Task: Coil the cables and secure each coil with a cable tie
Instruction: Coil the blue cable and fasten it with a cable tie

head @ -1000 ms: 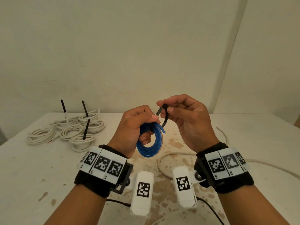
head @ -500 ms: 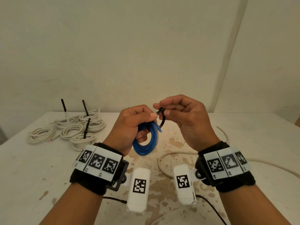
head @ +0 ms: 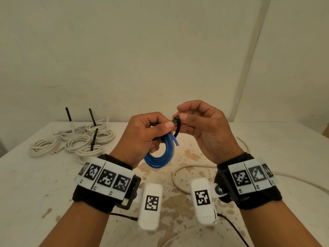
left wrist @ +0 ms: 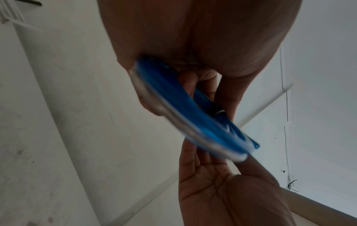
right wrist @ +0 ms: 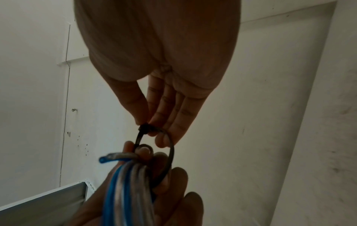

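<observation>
A small coil of blue cable (head: 160,155) (left wrist: 193,116) (right wrist: 125,183) hangs above the table, gripped at its top by my left hand (head: 147,138) with thumb and curled fingers. A black cable tie (head: 177,124) (right wrist: 154,152) loops around the coil's top. My right hand (head: 199,125) pinches the tie's head (right wrist: 144,127) between thumb and fingers, just right of my left thumb. The coil's cut end (head: 176,142) sticks out toward the right hand. How far the tie's tail is through the head is hidden by fingers.
Several white cable coils (head: 76,141) lie at the table's far left, three with black tie tails (head: 68,114) standing up. A loose white cable (head: 183,172) curves across the stained table (head: 35,184) under my hands and runs off right. Walls stand close behind.
Both hands have risen slightly and the coil with them. The right hand's fingers have shifted along the tie to its head, and the loop looks smaller.
</observation>
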